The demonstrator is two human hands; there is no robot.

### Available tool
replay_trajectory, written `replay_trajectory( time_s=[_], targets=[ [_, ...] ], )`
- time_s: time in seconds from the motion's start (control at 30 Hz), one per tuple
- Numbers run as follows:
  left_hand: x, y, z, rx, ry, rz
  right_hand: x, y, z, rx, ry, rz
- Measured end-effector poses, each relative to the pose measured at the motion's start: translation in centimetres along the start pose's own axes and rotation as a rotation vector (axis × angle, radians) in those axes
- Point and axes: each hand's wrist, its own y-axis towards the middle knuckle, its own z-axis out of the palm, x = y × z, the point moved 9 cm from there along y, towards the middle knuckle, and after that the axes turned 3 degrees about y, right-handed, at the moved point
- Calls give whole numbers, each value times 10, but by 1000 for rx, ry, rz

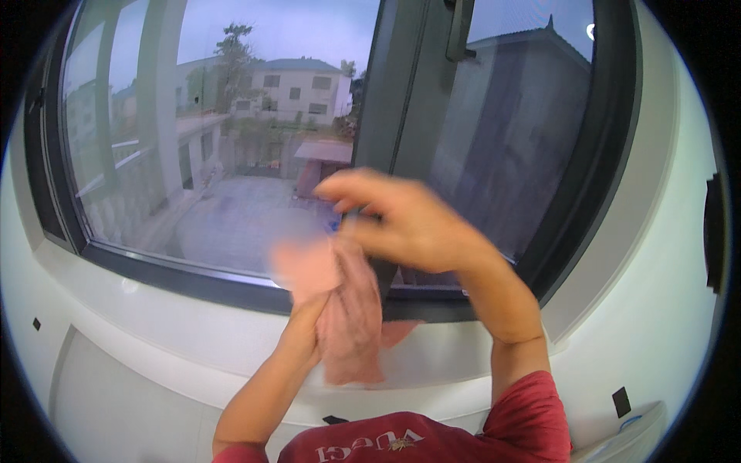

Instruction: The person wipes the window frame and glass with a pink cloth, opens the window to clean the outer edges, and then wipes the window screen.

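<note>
A pink cloth [353,332] is bunched over my left hand [309,307] and hangs down beside its wrist, in front of the window's lower frame. My left hand holds it, though the cloth and motion blur hide most of the fingers. Just right of the cloth's top, my right hand [401,220] is raised, blurred, with its fingers stretched out and the thumb apart from them. Whether that thumb touches the cloth is unclear. Behind both hands stands a window pane [193,177] in a dark grey frame.
A dark window handle [461,31] sits on the upright frame at the top. Below the window runs a white sill [193,320]. A second pane [525,131] is on the right. Dark fittings show on the white walls, and a pale rounded object [629,440] stands at lower right.
</note>
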Motion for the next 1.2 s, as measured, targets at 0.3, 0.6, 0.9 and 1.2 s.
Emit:
replay_trajectory(
  time_s=[0.3, 0.6, 0.9, 1.2],
  targets=[
    [18, 50, -90, -22, 300, 261, 67, 51, -214, -1098, -754, -109],
    [38, 62, -104, 193, 730, 235, 27, 73, -237, -1071, -407, 68],
    [125, 101, -207, -273, 2266, 376, 43, 51, -264, -982, -1138, -88],
    [76, 51, -118, 213, 722, 168, 62, 66, -290, -756, -1449, 47]
  ],
)
